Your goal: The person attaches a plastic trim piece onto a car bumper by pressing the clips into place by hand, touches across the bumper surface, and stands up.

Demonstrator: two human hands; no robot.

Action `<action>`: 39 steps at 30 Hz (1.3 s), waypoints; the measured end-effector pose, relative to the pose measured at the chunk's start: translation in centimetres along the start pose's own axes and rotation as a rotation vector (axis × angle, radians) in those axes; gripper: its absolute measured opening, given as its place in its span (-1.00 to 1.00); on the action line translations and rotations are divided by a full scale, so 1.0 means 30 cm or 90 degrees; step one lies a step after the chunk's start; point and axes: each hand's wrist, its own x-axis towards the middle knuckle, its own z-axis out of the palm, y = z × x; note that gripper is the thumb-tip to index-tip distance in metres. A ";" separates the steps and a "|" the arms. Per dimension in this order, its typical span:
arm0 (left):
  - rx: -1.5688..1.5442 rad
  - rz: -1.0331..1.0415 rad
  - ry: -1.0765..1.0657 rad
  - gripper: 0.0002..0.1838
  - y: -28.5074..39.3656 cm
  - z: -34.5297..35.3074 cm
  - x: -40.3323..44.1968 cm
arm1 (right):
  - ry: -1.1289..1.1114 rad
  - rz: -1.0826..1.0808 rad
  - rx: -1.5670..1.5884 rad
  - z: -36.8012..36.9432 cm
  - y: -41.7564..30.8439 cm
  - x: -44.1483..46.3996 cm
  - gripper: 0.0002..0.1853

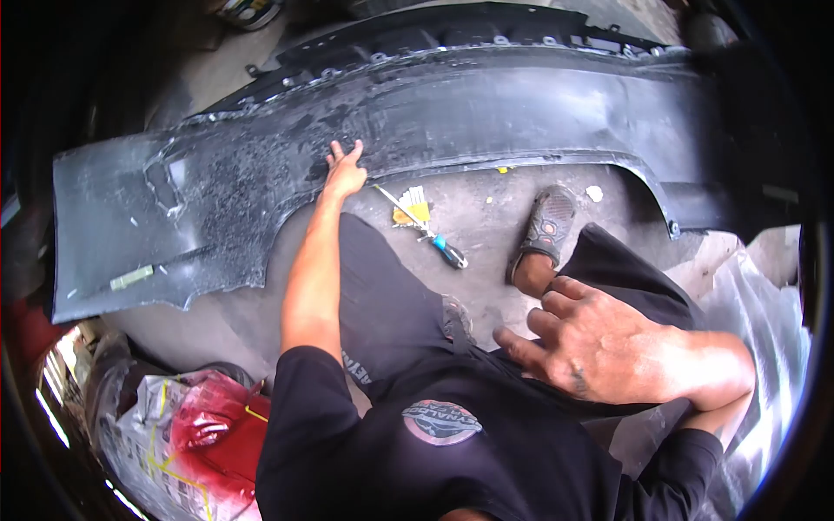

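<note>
A long dark bumper-like panel (521, 108) stretches across the upper half of the head view, its surface scuffed and dusty. My left hand (346, 171) reaches to the panel's lower edge, left of centre, fingers apart and resting on the surface. Nearer the camera, my right hand (580, 340) hangs over my right thigh with its fingers loosely curved and apart, nothing visible in it. On the floor between the hands lies a blue-handled screwdriver (450, 251), beside a yellow and white piece (413, 207).
A sandalled foot (547, 227) stands on the floor below the panel. Clear plastic sheeting (756, 321) hangs at the right. Red-painted material with masking paper (217, 434) lies at the lower left. A pale green strip (132, 278) rests on the panel's left end.
</note>
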 end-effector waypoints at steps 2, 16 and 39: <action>0.014 0.007 0.002 -0.11 -0.005 0.000 0.005 | -0.005 -0.009 -0.005 0.004 -0.001 -0.007 -0.55; 0.038 0.006 -0.027 -0.09 -0.018 -0.013 0.028 | 0.051 0.000 -0.058 0.021 -0.033 -0.016 -0.73; 0.037 0.004 -0.025 -0.09 -0.030 -0.009 0.041 | 0.005 -0.009 0.006 0.035 -0.023 -0.021 -0.55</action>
